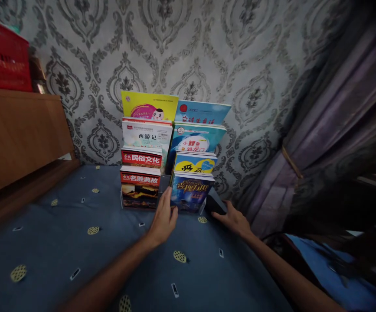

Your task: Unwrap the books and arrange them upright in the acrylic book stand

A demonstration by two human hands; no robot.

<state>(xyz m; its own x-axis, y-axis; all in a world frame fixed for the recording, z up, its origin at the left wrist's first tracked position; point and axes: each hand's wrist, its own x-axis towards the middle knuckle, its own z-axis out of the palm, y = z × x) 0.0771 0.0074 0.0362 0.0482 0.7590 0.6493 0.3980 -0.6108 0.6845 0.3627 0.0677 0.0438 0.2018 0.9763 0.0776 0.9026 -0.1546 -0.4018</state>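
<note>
A tiered stand of children's books [171,151] stands on a blue bed sheet [60,242] against the wall. My left hand [164,216] reaches between the two front stacks, its fingers against the left edge of the front blue book [191,193]. My right hand [232,219] lies flat on the sheet at the stand's right foot, fingertips touching a dark base part [215,203]. The front left book [140,187] has a red title band. Neither hand lifts anything.
A wooden headboard [18,134] runs along the left with a red crate [2,56] on top. Patterned grey wallpaper [207,52] is behind the stand. A dark purple curtain [334,130] hangs at the right, close to the stand.
</note>
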